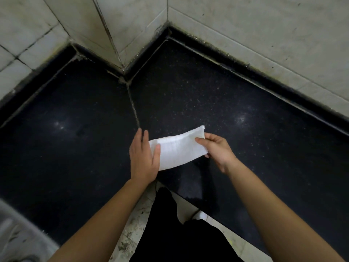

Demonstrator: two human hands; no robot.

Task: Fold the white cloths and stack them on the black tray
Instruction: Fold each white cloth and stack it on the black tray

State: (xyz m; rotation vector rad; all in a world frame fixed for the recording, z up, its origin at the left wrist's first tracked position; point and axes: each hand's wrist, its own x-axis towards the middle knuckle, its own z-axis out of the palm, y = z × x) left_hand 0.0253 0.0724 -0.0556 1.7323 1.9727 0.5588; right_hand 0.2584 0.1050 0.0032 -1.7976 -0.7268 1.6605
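A white cloth [179, 148] sits just below the middle of the frame, folded into a long narrow band with a faint ribbed weave, sagging slightly between the two hands. The left hand [143, 157] lies flat along its left end, fingers [140, 138] straight and together, the thumb pressed on top of the fabric. The right hand [217, 150] pinches the right end, thumb on top and fingers curled underneath, lifting that upper right corner a little. Whether the middle of the cloth touches the surface beneath cannot be told.

Under it spreads a black speckled stone counter [75, 129], glossy, with two pale light reflections and a grouted seam running up to a corner. Grey-white tiled walls [245, 25] with dark, grimy joints fill the top of the frame. At the bottom centre show dark trousers [179, 239] and a soiled pale floor [130, 233].
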